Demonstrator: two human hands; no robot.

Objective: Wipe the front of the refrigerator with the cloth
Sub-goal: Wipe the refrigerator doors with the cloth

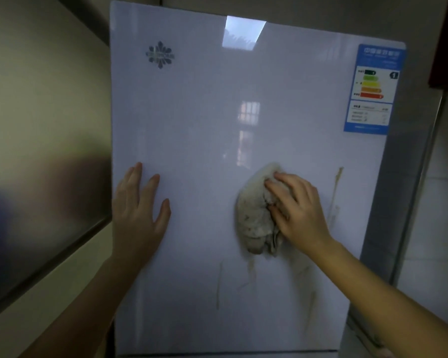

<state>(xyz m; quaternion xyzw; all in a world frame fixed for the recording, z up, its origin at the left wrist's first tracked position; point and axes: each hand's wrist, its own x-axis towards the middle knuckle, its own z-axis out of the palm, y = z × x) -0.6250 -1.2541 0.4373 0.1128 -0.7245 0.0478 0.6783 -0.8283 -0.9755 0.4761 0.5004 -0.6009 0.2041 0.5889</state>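
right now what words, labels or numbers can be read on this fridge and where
"1": black arrow on the blue energy label, top right of the refrigerator door.
Label's header and small print: too blurred to read.
Snowflake logo, top left: brand word blurred.

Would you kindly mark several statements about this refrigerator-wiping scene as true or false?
1. The right hand grips a bunched cloth against the refrigerator door. True.
2. The left hand holds a spray bottle. False: it rests flat and empty on the door.
3. The energy label sits at the door's upper left. False: upper right; the logo is upper left.
4. Brownish streaks show below the cloth. True.
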